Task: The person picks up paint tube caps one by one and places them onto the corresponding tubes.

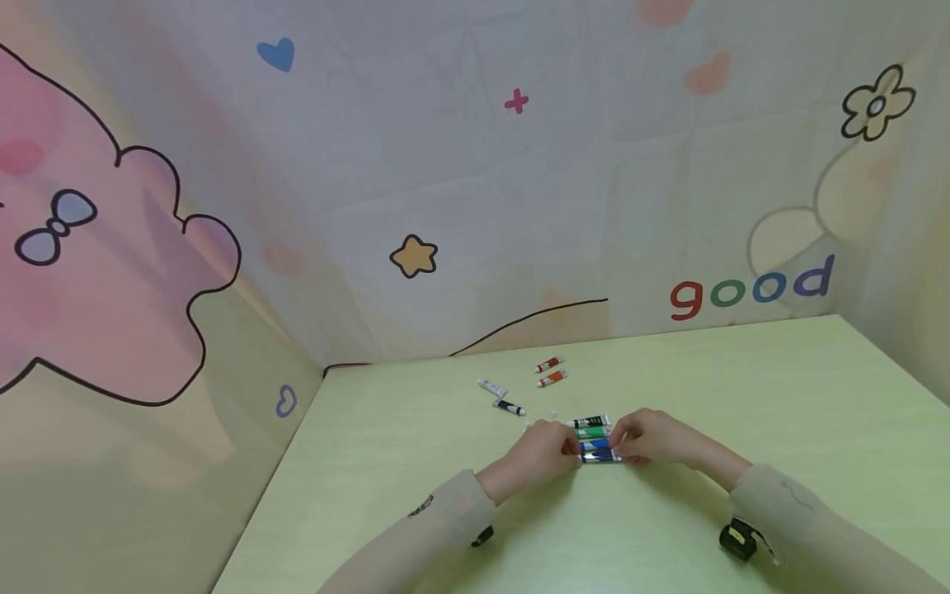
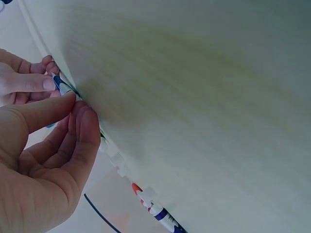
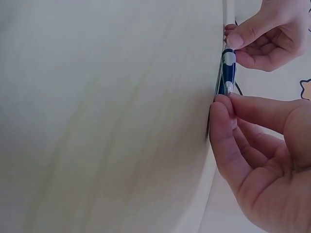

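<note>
Small paint tubes lie side by side in a row between the two hands in the head view. From far to near come a black tube [image 1: 590, 421], a green tube [image 1: 591, 432], a blue tube [image 1: 594, 445] and a dark blue tube [image 1: 599, 456]. My left hand [image 1: 540, 452] pinches the left end of a blue paint tube [image 3: 229, 60] with thumb and fingers. At its other end, my right hand [image 1: 653, 437] pinches the tube as well. Fingertips cover both ends. Which of the two blue tubes is held, I cannot tell.
Beyond the row, a red tube [image 1: 549, 364] and an orange tube [image 1: 552, 379] lie toward the back of the pale green table [image 1: 371, 487]. Left of them are a white tube [image 1: 492, 387] and a navy tube [image 1: 509, 407]. A printed cloth [image 1: 475, 181] hangs behind.
</note>
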### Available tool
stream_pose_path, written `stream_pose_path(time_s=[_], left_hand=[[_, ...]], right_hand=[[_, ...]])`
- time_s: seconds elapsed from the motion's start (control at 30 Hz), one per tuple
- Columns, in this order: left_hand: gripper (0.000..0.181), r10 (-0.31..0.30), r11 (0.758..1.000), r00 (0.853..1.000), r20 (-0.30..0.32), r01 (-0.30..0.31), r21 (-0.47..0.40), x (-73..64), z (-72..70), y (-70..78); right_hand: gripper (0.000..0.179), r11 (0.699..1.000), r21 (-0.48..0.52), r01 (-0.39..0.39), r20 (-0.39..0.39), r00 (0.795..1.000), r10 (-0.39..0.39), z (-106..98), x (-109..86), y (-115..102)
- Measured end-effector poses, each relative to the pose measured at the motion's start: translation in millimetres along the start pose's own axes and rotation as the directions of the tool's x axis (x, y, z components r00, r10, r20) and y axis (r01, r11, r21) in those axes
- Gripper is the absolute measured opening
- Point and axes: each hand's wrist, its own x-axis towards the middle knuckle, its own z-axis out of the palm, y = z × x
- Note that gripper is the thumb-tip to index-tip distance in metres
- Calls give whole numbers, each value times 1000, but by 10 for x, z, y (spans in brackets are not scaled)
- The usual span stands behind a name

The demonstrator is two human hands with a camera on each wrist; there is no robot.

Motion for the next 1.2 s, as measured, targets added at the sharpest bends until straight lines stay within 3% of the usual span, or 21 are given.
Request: stream_pose_path(time_s=[0.3,0.47,0.67,0.97,1.2], left_hand=[[6,-17,1000,1000,1,17,0,-8,0,4],[6,-49,998,999,-3,49,-40,-80,-44,-41],[4,-73,995,997,-20,71,-72,-215,-123,-221],[5,-166,980,985,-44,160,-118,-479,-340,-553],[9,-206,971,975,-87,193,-138,-585,-456,-684]], right_hand=[[4,1000,-14,0,2,1000,0,7,-4,-9],[5,1000,-23,-18,13,1000,18,-26,-30,15],[7,996,-56,-65,7,998,66,-143,-96,110],[11,991,-72,-110,19,994,111,-329,-196,225],[14,990,-88,-106,19,994,108,-457,-187,262]])
